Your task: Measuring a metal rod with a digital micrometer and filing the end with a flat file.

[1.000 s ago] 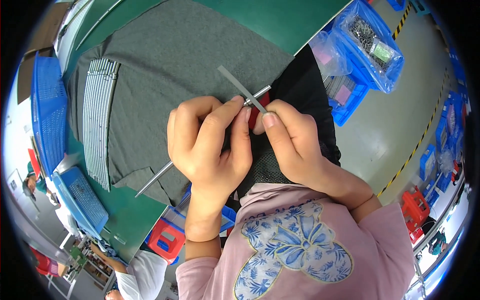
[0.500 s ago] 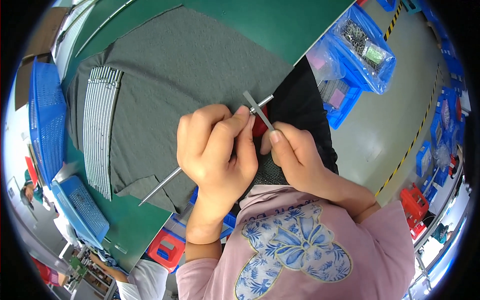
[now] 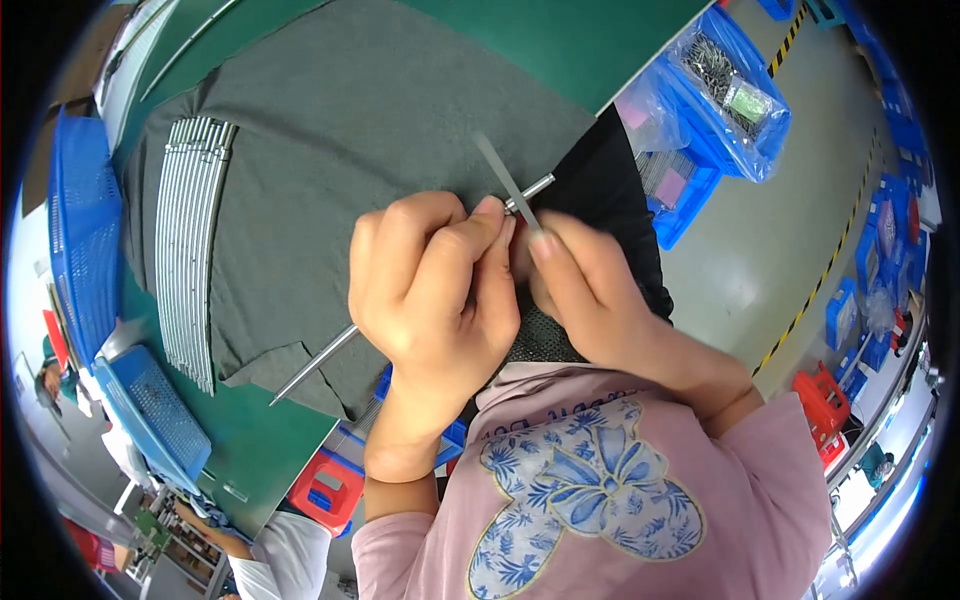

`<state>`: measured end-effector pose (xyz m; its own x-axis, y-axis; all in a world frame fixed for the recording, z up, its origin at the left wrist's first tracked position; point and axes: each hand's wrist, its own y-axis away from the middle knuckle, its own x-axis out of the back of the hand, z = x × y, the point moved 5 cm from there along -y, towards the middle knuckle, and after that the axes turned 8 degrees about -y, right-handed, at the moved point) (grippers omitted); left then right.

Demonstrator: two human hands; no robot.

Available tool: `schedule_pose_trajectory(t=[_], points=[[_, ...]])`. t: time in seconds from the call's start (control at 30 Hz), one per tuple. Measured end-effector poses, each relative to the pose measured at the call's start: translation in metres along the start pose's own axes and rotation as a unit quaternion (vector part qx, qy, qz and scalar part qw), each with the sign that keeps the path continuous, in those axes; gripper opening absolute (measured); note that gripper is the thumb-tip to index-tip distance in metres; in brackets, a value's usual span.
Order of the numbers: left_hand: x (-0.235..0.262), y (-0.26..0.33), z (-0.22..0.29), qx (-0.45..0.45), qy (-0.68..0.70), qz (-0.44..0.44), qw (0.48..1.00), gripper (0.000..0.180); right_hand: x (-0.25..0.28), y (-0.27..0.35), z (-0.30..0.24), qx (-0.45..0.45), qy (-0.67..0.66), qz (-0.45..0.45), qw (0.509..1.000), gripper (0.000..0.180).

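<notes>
My left hand point(image 3: 430, 285) is closed around a thin silver metal rod point(image 3: 318, 361), which slants from lower left to upper right. The rod's upper tip sticks out past my thumb and fingertips. Pinched in my right hand point(image 3: 592, 285) is a flat grey file point(image 3: 498, 168), its blade lying across the rod close to that tip. Motion blurs the right fingers a little. On the dark grey cloth point(image 3: 330, 180) to the left, several similar rods point(image 3: 188, 260) lie side by side in a row.
Blue perforated baskets point(image 3: 85, 230) stand along the left side of the green table point(image 3: 245, 450). At the right, blue bins point(image 3: 685, 215) hold small metal parts and rods. A red stool point(image 3: 328, 490) is at lower left, near another person's white sleeve point(image 3: 290, 555).
The file has slid up and to the left across the rod, with my right hand following it. My left hand keeps its hold on the rod. The whole view has shifted slightly.
</notes>
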<state>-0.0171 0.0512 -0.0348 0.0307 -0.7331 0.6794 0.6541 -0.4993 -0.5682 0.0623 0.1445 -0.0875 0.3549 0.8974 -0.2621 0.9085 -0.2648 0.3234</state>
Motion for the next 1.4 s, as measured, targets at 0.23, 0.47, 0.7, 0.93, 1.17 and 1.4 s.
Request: schedule_pose_trajectory(t=[0.23, 0.47, 0.7, 0.93, 1.17, 1.4], points=[[0.000, 0.002, 0.000, -0.001, -0.003, 0.004, 1.000, 0.016, 0.002, -0.009, -0.014, -0.050, -0.019, -0.048, 0.997, 0.028], [-0.002, 0.003, 0.000, -0.003, -0.001, 0.007, 1.000, 0.016, 0.006, -0.004, -0.014, -0.037, 0.005, -0.048, 0.998, 0.029], [0.000, 0.002, 0.000, 0.000, -0.006, -0.003, 1.000, 0.017, 0.009, 0.010, 0.000, -0.105, -0.037, -0.070, 0.991, 0.032], [-0.003, 0.002, -0.001, 0.002, 0.002, -0.005, 1.000, 0.018, 0.009, 0.023, 0.007, -0.148, -0.039, -0.067, 0.986, 0.037], [-0.003, 0.002, -0.001, -0.002, 0.003, 0.000, 1.000, 0.018, 0.009, 0.016, 0.004, -0.084, -0.002, -0.080, 0.993, 0.037], [0.000, 0.000, 0.000, -0.005, -0.005, -0.010, 1.000, 0.018, 0.006, 0.008, -0.003, -0.038, 0.020, -0.055, 0.998, 0.037]])
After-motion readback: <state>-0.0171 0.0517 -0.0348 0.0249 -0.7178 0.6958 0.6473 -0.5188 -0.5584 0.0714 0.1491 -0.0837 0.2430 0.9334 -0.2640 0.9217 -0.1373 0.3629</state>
